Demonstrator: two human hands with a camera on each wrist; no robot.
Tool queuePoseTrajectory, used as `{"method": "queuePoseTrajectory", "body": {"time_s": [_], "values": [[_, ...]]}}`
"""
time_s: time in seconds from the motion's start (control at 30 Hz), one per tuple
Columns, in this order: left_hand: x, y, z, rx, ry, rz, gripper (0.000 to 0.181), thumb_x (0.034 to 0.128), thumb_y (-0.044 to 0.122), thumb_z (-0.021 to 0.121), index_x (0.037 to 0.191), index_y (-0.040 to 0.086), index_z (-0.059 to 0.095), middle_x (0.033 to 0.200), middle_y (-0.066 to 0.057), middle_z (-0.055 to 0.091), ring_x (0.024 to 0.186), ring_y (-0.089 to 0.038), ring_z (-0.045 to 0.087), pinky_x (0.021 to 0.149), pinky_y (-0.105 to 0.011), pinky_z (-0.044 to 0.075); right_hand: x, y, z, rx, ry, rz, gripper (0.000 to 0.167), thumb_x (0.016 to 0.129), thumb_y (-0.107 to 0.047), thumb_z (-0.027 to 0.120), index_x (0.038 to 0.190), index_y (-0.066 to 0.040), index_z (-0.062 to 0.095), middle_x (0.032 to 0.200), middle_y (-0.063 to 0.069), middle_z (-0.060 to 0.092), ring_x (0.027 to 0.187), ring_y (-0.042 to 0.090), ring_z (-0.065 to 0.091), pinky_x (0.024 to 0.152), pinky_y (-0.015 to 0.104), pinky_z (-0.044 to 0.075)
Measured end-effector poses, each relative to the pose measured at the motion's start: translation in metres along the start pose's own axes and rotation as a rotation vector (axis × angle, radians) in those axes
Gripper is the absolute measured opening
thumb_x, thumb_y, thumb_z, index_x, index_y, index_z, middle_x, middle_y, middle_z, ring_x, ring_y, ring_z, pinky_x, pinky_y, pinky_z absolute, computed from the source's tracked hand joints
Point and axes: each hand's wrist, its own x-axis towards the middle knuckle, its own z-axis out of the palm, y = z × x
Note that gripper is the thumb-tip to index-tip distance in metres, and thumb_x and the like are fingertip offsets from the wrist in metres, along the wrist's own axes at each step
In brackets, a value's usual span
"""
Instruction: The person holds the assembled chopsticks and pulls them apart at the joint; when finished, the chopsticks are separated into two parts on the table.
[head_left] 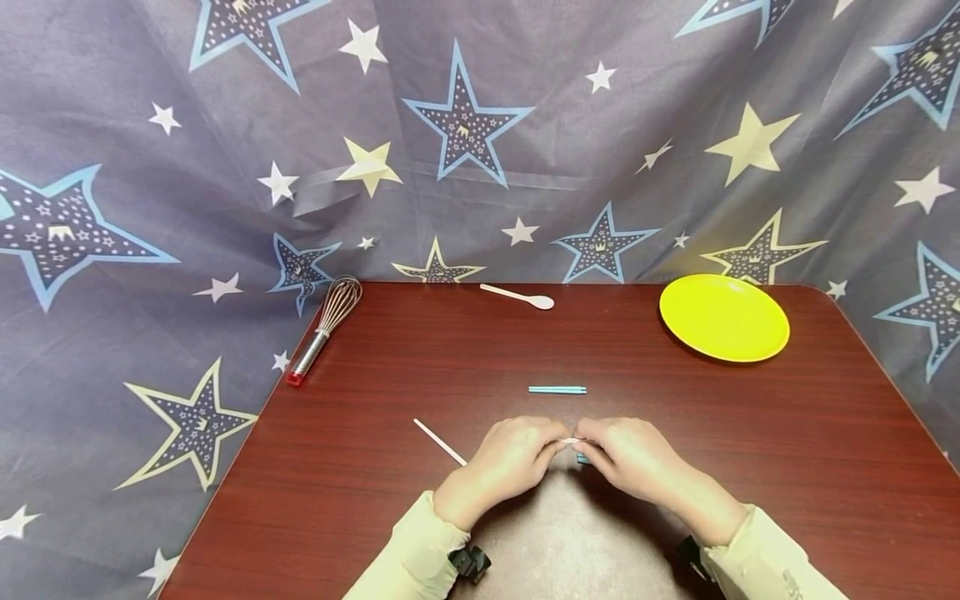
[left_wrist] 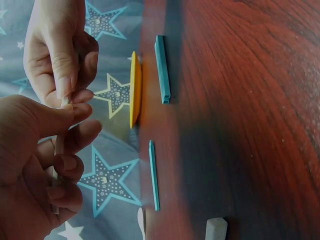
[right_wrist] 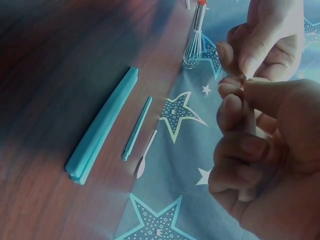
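My left hand (head_left: 513, 454) and right hand (head_left: 633, 458) meet over the front middle of the table. Between them they pinch a thin white stick (left_wrist: 59, 145), thumbs and fingertips close together at its middle. Curled fingers of both hands cover much of its length. Just below the right hand lies a teal stick-like piece (right_wrist: 102, 130) with a lengthwise groove, partly hidden in the head view. Farther back rests another slim teal piece (head_left: 557, 390). A second white stick (head_left: 438, 442) lies on the table beside the left hand, its near end hidden by the wrist.
A whisk (head_left: 324, 329) with a red-tipped handle lies along the left edge of the brown table (head_left: 750, 433). At the back edge is a white spoon (head_left: 540, 302). A yellow plate (head_left: 723, 317) sits at the back right. A star-patterned cloth (head_left: 465, 217) hangs behind.
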Motion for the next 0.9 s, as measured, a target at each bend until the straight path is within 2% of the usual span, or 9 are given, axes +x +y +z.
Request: {"method": "queuePoseTrajectory", "body": {"time_s": [0.17, 0.37, 0.53, 0.7, 0.9], "values": [[-0.0001, -0.0002, -0.0002, -0.013, -0.004, 0.004, 0.013, 0.0972, 0.029, 0.059, 0.094, 0.024, 0.070, 0.079, 0.015, 0.063, 0.077, -0.006, 0.063, 0.064, -0.029, 0.050, -0.0004, -0.0009, 0.0012, -0.045, -0.012, -0.023, 0.022, 0.092, -0.022, 0.066, 0.076, -0.023, 0.051, 0.063, -0.018, 0.039, 0.056, 0.003, 0.041, 0.049, 0.026, 0.037], [-0.0005, -0.0029, 0.0006, -0.041, -0.014, 0.023, 0.016, 0.0970, 0.028, 0.059, 0.087, 0.021, 0.069, 0.068, 0.015, 0.055, 0.064, -0.001, 0.053, 0.057, -0.026, 0.046, -0.0011, -0.0007, 0.0014, -0.055, -0.012, -0.048, 0.024, 0.091, -0.021, 0.066, 0.074, -0.022, 0.049, 0.061, -0.016, 0.040, 0.054, 0.005, 0.042, 0.048, 0.027, 0.037], [-0.0005, -0.0054, 0.0009, -0.092, -0.019, 0.038, 0.015, 0.0971, 0.026, 0.059, 0.090, 0.021, 0.071, 0.067, 0.016, 0.058, 0.064, 0.004, 0.052, 0.060, -0.023, 0.046, -0.0018, -0.0002, 0.0014, -0.048, -0.002, -0.061, 0.022, 0.091, -0.020, 0.067, 0.075, -0.022, 0.052, 0.061, -0.016, 0.042, 0.054, 0.004, 0.042, 0.049, 0.027, 0.038], [-0.0004, -0.0067, -0.0007, -0.155, -0.044, 0.034, 0.013, 0.0970, 0.024, 0.059, 0.097, 0.021, 0.073, 0.070, 0.011, 0.064, 0.066, 0.004, 0.053, 0.065, -0.022, 0.048, -0.0020, 0.0000, 0.0011, -0.037, 0.008, -0.066, 0.021, 0.091, -0.020, 0.067, 0.074, -0.022, 0.054, 0.061, -0.016, 0.043, 0.054, 0.004, 0.042, 0.048, 0.026, 0.037], [-0.0005, -0.0078, -0.0016, -0.183, -0.070, 0.031, 0.012, 0.0966, 0.022, 0.060, 0.098, 0.021, 0.072, 0.071, 0.009, 0.065, 0.066, 0.003, 0.052, 0.066, -0.022, 0.046, -0.0021, 0.0001, 0.0003, -0.024, 0.022, -0.087, 0.021, 0.091, -0.019, 0.067, 0.074, -0.021, 0.055, 0.060, -0.017, 0.041, 0.053, 0.003, 0.041, 0.048, 0.026, 0.037]]}}
